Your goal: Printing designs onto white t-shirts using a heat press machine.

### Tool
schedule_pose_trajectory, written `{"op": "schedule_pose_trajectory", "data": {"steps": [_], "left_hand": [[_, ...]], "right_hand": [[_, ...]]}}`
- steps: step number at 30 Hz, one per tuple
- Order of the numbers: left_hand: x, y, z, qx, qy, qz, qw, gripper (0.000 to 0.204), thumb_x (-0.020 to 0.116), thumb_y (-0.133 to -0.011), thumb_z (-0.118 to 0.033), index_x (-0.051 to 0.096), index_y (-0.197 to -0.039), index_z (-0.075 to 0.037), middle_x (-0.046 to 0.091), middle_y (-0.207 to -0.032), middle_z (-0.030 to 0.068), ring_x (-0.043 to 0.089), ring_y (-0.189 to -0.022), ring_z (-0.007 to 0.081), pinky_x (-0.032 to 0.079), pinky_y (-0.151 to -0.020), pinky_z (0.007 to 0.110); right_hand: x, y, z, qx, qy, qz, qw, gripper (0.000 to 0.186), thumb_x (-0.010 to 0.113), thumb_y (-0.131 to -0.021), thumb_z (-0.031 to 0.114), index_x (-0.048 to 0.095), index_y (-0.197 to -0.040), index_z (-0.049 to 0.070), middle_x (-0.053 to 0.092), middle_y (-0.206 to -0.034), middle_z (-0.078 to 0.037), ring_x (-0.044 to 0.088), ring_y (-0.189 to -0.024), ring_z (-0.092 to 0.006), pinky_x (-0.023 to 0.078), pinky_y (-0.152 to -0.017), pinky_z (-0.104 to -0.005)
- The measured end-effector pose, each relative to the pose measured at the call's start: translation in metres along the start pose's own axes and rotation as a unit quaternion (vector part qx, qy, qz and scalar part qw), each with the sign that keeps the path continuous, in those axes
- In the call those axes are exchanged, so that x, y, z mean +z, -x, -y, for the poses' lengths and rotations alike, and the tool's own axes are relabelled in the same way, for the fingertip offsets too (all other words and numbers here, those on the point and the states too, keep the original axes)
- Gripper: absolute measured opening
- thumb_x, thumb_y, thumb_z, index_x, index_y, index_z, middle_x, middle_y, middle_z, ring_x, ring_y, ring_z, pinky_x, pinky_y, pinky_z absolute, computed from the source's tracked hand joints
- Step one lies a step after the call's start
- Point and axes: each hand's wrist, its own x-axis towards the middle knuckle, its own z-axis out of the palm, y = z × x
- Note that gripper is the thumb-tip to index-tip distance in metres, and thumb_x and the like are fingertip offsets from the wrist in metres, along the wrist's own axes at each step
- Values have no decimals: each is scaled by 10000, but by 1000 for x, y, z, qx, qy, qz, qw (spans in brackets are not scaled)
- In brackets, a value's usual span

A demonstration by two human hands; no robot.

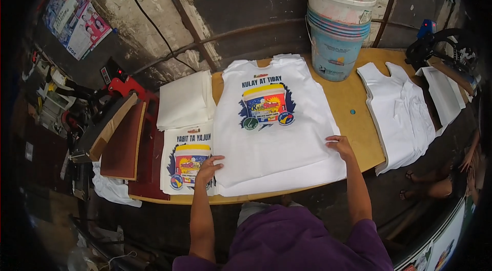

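Note:
A white sleeveless shirt [271, 153] with a colourful printed paint-bucket design lies spread on the yellow table [359, 137], over another white layer. My left hand [210, 166] grips its lower left edge, while my right hand [339, 145] grips its right edge, fingers bent at the fabric. Left of the shirt are folded white sheets [182, 99] and a similar printed piece [187, 163], turned upside-down or reversed in its lettering. More white shirts [389, 112] lie in a pile to the right.
Stacked buckets [338, 40] stand at the back. A red press [123, 86] with boards [118, 148] is at left, a black machine [435, 50] at back right. A cord [148, 19] hangs on the wall. Another person's legs and hand [469, 161] show at lower right.

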Motion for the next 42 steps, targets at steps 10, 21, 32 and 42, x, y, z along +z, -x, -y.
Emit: {"op": "schedule_pose_trajectory", "data": {"steps": [10,21,32,42], "left_hand": [[4,41,-24,112,-264,-171,943,394,778,-795,-24,672,-1172,11,636,-1024,53,571,-811,124,471,-751,249],[-2,76,1,128,-510,-25,850,827,819,-671,-7,472,-1418,53,493,-1332,215,510,-1268,372,418,-1084,359],[16,145,29,123,-398,-179,892,655,721,-804,18,496,-1418,-24,522,-1246,159,647,-802,291,534,-757,385],[-58,342,161,43,-338,-281,897,460,698,-879,-152,596,-1311,-33,623,-1198,194,639,-1077,343,518,-909,411]], "right_hand": [[-26,41,26,-12,127,-25,992,553,779,-710,-39,649,-1247,-39,619,-1195,-135,611,-924,-187,517,-780,-304],[-41,83,-4,-89,311,39,945,805,776,-677,-30,506,-1435,6,442,-1512,-249,453,-1384,-379,384,-1135,-399],[13,97,-24,-153,572,-97,800,702,771,-738,122,540,-1401,101,383,-1510,-239,466,-1282,-439,473,-1001,-501],[341,199,33,-451,466,256,717,566,719,-822,149,562,-1362,83,588,-1301,-192,598,-1102,-362,512,-901,-451]]}}
